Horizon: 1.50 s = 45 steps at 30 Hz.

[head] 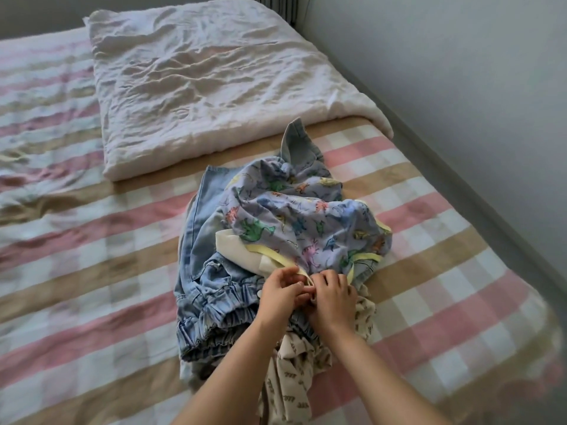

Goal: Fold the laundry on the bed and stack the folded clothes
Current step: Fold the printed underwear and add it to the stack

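Where the bed (pixel 76 240) runs off toward its left edge, its cover of pink, tan and white checks lies rumpled, with loose folds near the far left. A white blanket (pixel 199 87), creased and folded into a thick rectangle, lies across the far part of the bed, and its right corner reaches almost to the right edge.

Just in front of the blanket, nearer the right edge than the left, sits the laundry pile. On its left side is a pale blue denim garment (pixel 208 286), bunched up, with a gathered elastic band showing toward the near edge. A small white piece (pixel 233 243) pokes out between the denim and what lies on top.

The left hand (pixel 280 294) comes in from the near edge, fingers curled, and pinches the yellow trim (pixel 270 253) of a lilac dinosaur-print garment (pixel 306 222). This garment is crumpled over the top of the pile, and more denim sticks out behind it toward the blanket. The right hand (pixel 333 297) presses against the left one — the two hands are together, touching. Its fingers are also curled into the same trimmed edge.

Under the right forearm, a cream garment (pixel 291 381) with small dark marks trails toward the near edge of the bed.

Along the bed's right edge stands a plain grey wall (pixel 460 72).
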Available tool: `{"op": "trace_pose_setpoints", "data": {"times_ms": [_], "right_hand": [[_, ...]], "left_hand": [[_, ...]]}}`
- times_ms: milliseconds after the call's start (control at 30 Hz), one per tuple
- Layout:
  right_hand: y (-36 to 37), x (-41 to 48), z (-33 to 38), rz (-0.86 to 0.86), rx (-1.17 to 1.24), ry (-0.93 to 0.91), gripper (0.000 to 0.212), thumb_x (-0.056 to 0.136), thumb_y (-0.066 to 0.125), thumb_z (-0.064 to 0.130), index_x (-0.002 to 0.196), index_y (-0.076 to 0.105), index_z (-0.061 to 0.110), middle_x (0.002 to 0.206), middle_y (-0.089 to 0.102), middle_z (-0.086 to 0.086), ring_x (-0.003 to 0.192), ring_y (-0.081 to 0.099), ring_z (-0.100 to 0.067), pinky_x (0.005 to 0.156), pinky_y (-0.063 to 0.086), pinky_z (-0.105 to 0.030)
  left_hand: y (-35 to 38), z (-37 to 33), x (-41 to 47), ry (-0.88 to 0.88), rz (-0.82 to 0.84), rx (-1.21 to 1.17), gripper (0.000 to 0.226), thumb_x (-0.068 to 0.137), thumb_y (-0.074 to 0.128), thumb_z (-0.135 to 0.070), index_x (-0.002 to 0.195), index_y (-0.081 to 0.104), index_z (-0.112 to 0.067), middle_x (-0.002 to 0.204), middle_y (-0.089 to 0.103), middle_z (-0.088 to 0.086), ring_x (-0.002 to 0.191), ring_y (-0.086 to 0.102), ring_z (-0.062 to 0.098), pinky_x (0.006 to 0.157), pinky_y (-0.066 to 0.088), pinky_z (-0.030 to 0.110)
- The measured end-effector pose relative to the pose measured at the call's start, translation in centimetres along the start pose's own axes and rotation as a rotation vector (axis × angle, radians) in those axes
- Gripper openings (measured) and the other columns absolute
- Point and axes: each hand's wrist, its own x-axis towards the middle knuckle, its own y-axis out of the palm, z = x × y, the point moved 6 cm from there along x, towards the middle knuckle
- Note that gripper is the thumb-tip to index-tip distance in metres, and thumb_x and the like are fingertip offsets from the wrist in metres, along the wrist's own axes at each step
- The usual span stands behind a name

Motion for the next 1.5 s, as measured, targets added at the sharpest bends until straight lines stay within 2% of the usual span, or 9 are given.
{"op": "trace_pose_setpoints", "data": {"times_ms": [133,233,367,533,700,833,967,1133,1500], "right_hand": [[-4.7,-0.7,-0.8,-0.192,0.479,-0.025,0.006,0.083,0.063,0.006,0.085,0.065,0.011,0.081,0.064,0.0,0.077,0.057,-0.021,0.072,0.043,-0.035],[-8.7,-0.7,-1.2,-0.189,0.839,-0.007,0.008,0.081,0.066,0.02,0.081,0.066,0.012,0.067,0.063,-0.002,0.058,0.053,-0.016,0.053,0.045,-0.032],[-13.8,-1.3,-1.1,-0.144,1.072,-0.071,0.016,0.075,0.066,0.03,0.084,0.072,0.018,0.074,0.07,-0.005,0.07,0.063,-0.026,0.063,0.052,-0.04],[-18.7,-2.7,0.1,-0.05,1.131,-0.198,0.006,0.076,0.067,0.026,0.078,0.072,0.023,0.067,0.063,-0.002,0.064,0.056,-0.009,0.058,0.044,-0.018],[-24.3,-3.5,1.5,-0.077,1.149,-0.236,0.034,0.076,0.067,0.05,0.079,0.07,0.017,0.06,0.052,-0.016,0.056,0.046,-0.014,0.053,0.039,-0.022],[-31.7,-3.5,3.3,-0.235,1.079,-0.262,0.015,0.076,0.066,0.042,0.079,0.073,0.029,0.065,0.062,-0.014,0.061,0.055,-0.018,0.058,0.045,-0.025],[-40.2,-4.1,7.7,-0.353,1.074,-0.344,0.01,0.071,0.067,0.034,0.078,0.073,0.039,0.069,0.07,0.016,0.063,0.064,0.001,0.057,0.049,-0.011],[-45.9,-6.3,15.3,-0.381,1.068,-0.382,0.02,0.078,0.068,0.011,0.066,0.07,0.027,0.059,0.067,0.016,0.055,0.06,0.003,0.053,0.046,-0.008],[-37.6,-14.9,35.0,-0.03,1.021,-0.383,0.011,0.086,0.062,0.005,0.08,0.069,0.011,0.07,0.067,0.006,0.061,0.059,0.008,0.058,0.047,-0.008]], "left_hand": [[-1.1,-3.8,-1.5,0.268,-0.028,0.224,0.032,0.084,0.046,0.014,0.099,0.058,-0.012,0.092,0.064,0.009,0.076,0.066,0.016,0.068,0.052,0.024],[-2.6,-6.7,-2.7,0.552,-0.217,0.681,0.038,0.082,0.051,0.012,0.106,0.057,-0.017,0.107,0.057,0.0,0.102,0.056,0.017,0.088,0.047,0.026],[-1.8,-8.0,-3.7,0.727,-0.305,0.957,0.064,0.074,0.069,0.0,0.131,0.046,-0.018,0.137,0.035,0.007,0.129,0.027,0.024,0.106,0.027,0.031],[0.7,-9.7,-3.5,0.778,-0.302,1.023,0.057,0.077,0.071,-0.018,0.129,0.049,-0.021,0.146,0.029,0.005,0.137,0.021,0.025,0.112,0.021,0.042],[0.8,-14.9,-4.6,0.845,-0.29,0.947,0.021,0.08,0.06,0.0,0.097,0.065,-0.011,0.109,0.064,0.005,0.103,0.056,0.027,0.085,0.041,0.034],[-1.9,-21.8,-9.3,0.912,-0.247,0.731,0.023,0.074,0.066,0.006,0.081,0.067,-0.016,0.076,0.067,0.002,0.071,0.06,0.02,0.059,0.036,0.017],[-6.5,-30.0,-17.0,0.983,-0.155,0.651,0.032,0.069,0.066,0.004,0.073,0.06,-0.027,0.067,0.062,-0.005,0.063,0.053,0.008,0.061,0.041,0.021],[-14.1,-37.1,-27.0,0.992,-0.145,0.681,0.032,0.071,0.074,0.002,0.069,0.062,-0.028,0.06,0.061,-0.011,0.059,0.05,-0.005,0.059,0.038,0.009],[-36.3,-33.9,-39.3,0.732,-0.247,0.73,0.015,0.084,0.066,-0.01,0.07,0.064,-0.016,0.063,0.059,-0.005,0.055,0.05,-0.003,0.057,0.04,0.011]]}}
